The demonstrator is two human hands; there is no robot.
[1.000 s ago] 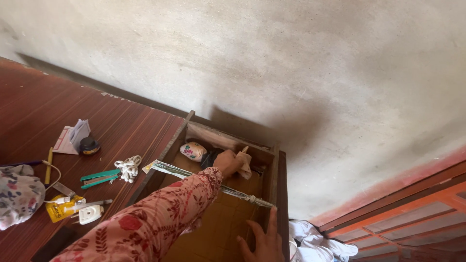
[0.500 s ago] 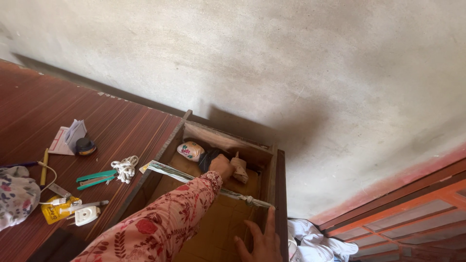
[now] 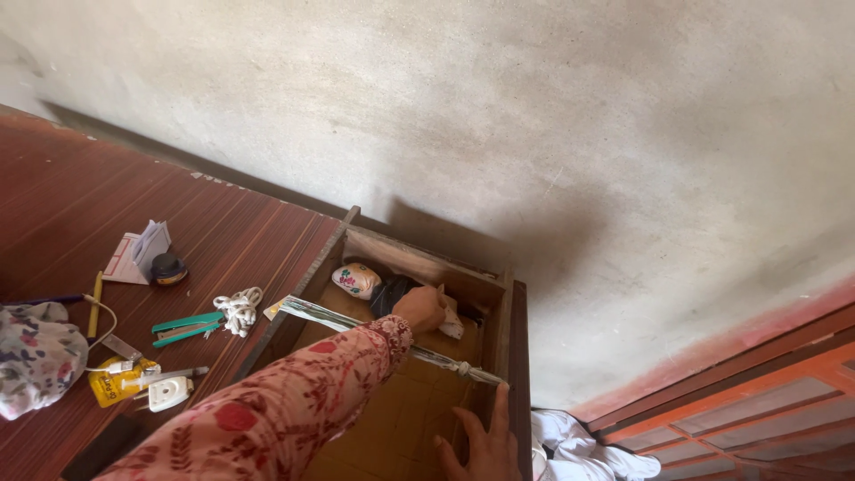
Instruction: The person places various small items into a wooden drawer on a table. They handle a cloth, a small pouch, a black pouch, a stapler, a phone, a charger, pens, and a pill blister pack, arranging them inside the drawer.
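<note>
L fingers (image 3: pixel 438 301) behind pale cloth (image 3: pixel 452 322)

pouch (image 3: pixel 355 279) in compartment (image 3: pixel 497 331), table (image 3: pixel 214 223) left

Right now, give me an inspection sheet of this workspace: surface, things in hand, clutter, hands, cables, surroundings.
Surface: dark red wooden tabletop, open wooden compartment at its end.
Things in hand: pale cloth under left hand, inside the compartment beside a flowered pouch and a dark item.
Clutter: green stapler, folded papers, small round tin, yellow packet, floral fabric.
Hands: left hand on the cloth; right hand flat on the compartment wall.
Cables: white cord bundle, white plug, twisted string across the compartment.
Surroundings: plaster wall, orange window frame, white cloth.
</note>
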